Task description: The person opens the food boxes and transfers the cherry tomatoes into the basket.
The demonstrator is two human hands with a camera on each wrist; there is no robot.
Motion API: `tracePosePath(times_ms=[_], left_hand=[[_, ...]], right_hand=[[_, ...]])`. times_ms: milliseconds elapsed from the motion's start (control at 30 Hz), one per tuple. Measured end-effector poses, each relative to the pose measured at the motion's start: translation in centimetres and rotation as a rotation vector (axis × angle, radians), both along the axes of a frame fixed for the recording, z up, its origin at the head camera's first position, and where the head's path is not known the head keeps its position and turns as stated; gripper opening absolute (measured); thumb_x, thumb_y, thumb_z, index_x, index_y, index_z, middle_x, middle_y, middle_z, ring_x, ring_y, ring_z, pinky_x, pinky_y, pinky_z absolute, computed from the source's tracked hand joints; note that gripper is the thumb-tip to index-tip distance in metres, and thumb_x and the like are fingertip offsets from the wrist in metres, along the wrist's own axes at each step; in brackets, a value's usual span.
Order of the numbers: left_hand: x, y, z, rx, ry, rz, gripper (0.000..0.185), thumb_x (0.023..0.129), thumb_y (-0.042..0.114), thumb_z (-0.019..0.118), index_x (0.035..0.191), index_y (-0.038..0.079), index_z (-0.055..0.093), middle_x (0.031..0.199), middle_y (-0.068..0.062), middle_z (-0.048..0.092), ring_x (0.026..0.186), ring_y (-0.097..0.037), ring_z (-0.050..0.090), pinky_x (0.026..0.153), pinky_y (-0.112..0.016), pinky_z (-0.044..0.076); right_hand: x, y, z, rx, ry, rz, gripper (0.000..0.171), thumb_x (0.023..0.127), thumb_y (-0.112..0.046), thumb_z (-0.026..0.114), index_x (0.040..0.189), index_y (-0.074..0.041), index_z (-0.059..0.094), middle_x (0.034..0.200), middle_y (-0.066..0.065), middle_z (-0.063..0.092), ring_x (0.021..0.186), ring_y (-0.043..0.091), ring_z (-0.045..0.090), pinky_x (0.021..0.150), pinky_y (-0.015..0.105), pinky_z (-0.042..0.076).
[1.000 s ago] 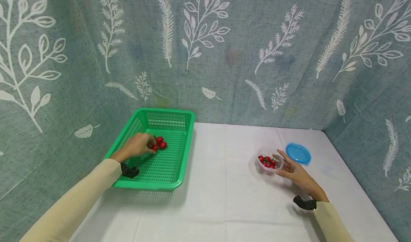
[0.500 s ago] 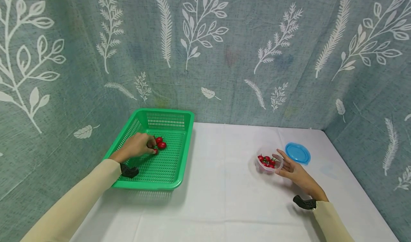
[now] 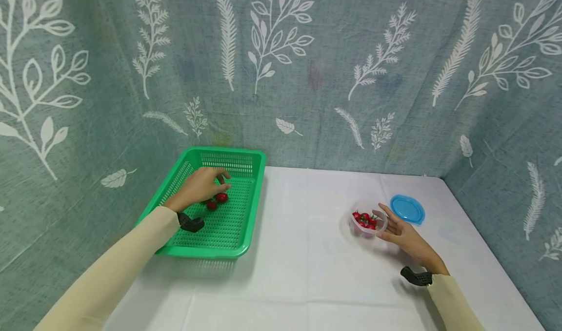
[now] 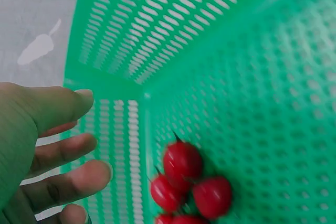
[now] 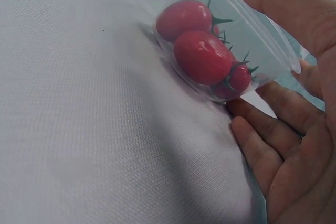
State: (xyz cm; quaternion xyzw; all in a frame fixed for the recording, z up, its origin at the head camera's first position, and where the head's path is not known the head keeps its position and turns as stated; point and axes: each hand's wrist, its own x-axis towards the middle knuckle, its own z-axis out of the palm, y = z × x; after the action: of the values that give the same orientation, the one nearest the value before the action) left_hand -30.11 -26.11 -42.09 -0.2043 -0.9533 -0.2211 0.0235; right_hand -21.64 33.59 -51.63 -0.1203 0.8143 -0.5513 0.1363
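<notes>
Head view: at eight o'clock, left grip (image 3: 199, 187) parted and unladen near tomatoes (image 3: 221, 198) in green basket (image 3: 206, 251); at four o'clock, right grip (image 3: 405, 237) holding clear tub (image 3: 366, 232).

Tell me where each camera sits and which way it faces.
Head: worn on the head, facing forward and down at the basket, tub and lid; left hand, right hand and both sleeves show.
Left wrist: on that wrist, facing the basket's inside and tomatoes; left fingers show.
Right wrist: on that wrist, facing the tub across the cloth; right fingers show.
Head and left wrist share the basket.
</notes>
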Motion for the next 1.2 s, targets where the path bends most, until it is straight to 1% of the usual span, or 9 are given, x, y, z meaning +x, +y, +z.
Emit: tracePosePath(times_ms=[200, 367, 433, 633, 767, 867, 1000, 1133, 1200], left_hand=[[-1.0, 2.9, 1.1, 0.015, 0.061, -0.034, 0.027, 0.096, 0.027, 0.076, 0.118, 0.010, 0.074, 0.098, -0.004, 0.074, 0.078, -0.019, 0.068, 0.070, -0.044, 0.054], [-1.1, 5.6, 1.8, 0.040, 0.079, -0.100, 0.027, 0.097, 0.028, 0.075, 0.118, 0.011, 0.074, 0.099, -0.003, 0.074, 0.081, -0.017, 0.068, 0.071, -0.043, 0.055], [-0.9, 6.7, 2.1, 0.053, 0.074, -0.126, 0.026, 0.097, 0.026, 0.075, 0.118, 0.011, 0.074, 0.099, -0.003, 0.074, 0.078, -0.016, 0.067, 0.070, -0.042, 0.054], [-0.9, 9.8, 2.4, 0.056, 0.070, -0.174, 0.021, 0.097, 0.025, 0.075, 0.116, 0.015, 0.074, 0.097, -0.001, 0.072, 0.076, -0.013, 0.065, 0.067, -0.036, 0.053], [-1.1, 11.8, 2.3, 0.058, 0.065, -0.203, 0.021, 0.097, 0.027, 0.075, 0.114, 0.015, 0.074, 0.096, 0.001, 0.072, 0.077, -0.012, 0.064, 0.067, -0.034, 0.052], [-1.1, 13.3, 2.3, 0.066, 0.055, -0.227, 0.022, 0.097, 0.029, 0.075, 0.114, 0.015, 0.074, 0.097, 0.001, 0.072, 0.078, -0.013, 0.064, 0.067, -0.034, 0.052], [-1.1, 15.3, 2.3, 0.063, 0.057, -0.268, 0.021, 0.097, 0.029, 0.074, 0.114, 0.016, 0.074, 0.098, 0.002, 0.073, 0.080, -0.012, 0.065, 0.069, -0.032, 0.052], [-1.1, 17.1, 2.2, 0.055, 0.073, -0.325, 0.021, 0.097, 0.028, 0.074, 0.115, 0.016, 0.074, 0.100, 0.002, 0.073, 0.087, -0.014, 0.067, 0.072, -0.031, 0.053], [-1.0, 17.9, 2.0, 0.054, 0.063, -0.355, 0.022, 0.098, 0.028, 0.074, 0.116, 0.015, 0.074, 0.101, 0.002, 0.073, 0.092, -0.016, 0.068, 0.074, -0.032, 0.053]], right_hand=[[0.0, 0.0, 0.1, -0.025, -0.005, 0.003, 0.090, 0.102, -0.024, 0.069, 0.167, -0.020, 0.007, 0.168, 0.016, 0.022, 0.153, 0.046, 0.016, 0.111, 0.058, 0.032], [0.0, 0.0, 0.0, -0.025, -0.003, -0.003, 0.091, 0.101, -0.024, 0.070, 0.167, -0.020, 0.008, 0.168, 0.016, 0.022, 0.153, 0.045, 0.016, 0.110, 0.041, 0.041], [0.0, 0.0, 0.0, -0.023, -0.002, -0.001, 0.092, 0.100, -0.024, 0.070, 0.167, -0.020, 0.008, 0.168, 0.017, 0.022, 0.153, 0.045, 0.016, 0.110, 0.039, 0.042], [0.0, 0.0, 0.1, -0.015, 0.002, -0.001, 0.091, 0.101, -0.026, 0.070, 0.167, -0.023, 0.008, 0.168, 0.016, 0.022, 0.153, 0.045, 0.016, 0.112, 0.050, 0.036], [0.0, 0.0, 0.2, -0.006, -0.010, -0.016, 0.092, 0.099, -0.029, 0.072, 0.167, -0.030, 0.010, 0.168, 0.013, 0.024, 0.154, 0.042, 0.016, 0.113, 0.045, 0.036], [0.0, -0.1, 0.2, -0.001, -0.013, -0.019, 0.093, 0.099, -0.030, 0.072, 0.167, -0.029, 0.010, 0.168, 0.012, 0.024, 0.154, 0.041, 0.016, 0.113, 0.044, 0.036], [-0.1, -0.1, 0.1, -0.006, -0.006, -0.012, 0.093, 0.099, -0.028, 0.072, 0.167, -0.024, 0.008, 0.168, 0.015, 0.023, 0.153, 0.044, 0.017, 0.113, 0.049, 0.035], [-0.1, -0.1, 0.0, -0.018, -0.005, -0.009, 0.092, 0.100, -0.027, 0.071, 0.167, -0.023, 0.008, 0.168, 0.015, 0.022, 0.153, 0.045, 0.017, 0.112, 0.054, 0.033], [0.1, -0.2, 0.0, -0.014, -0.011, -0.007, 0.091, 0.101, -0.027, 0.070, 0.167, -0.022, 0.007, 0.169, 0.016, 0.022, 0.153, 0.045, 0.016, 0.112, 0.058, 0.031]])
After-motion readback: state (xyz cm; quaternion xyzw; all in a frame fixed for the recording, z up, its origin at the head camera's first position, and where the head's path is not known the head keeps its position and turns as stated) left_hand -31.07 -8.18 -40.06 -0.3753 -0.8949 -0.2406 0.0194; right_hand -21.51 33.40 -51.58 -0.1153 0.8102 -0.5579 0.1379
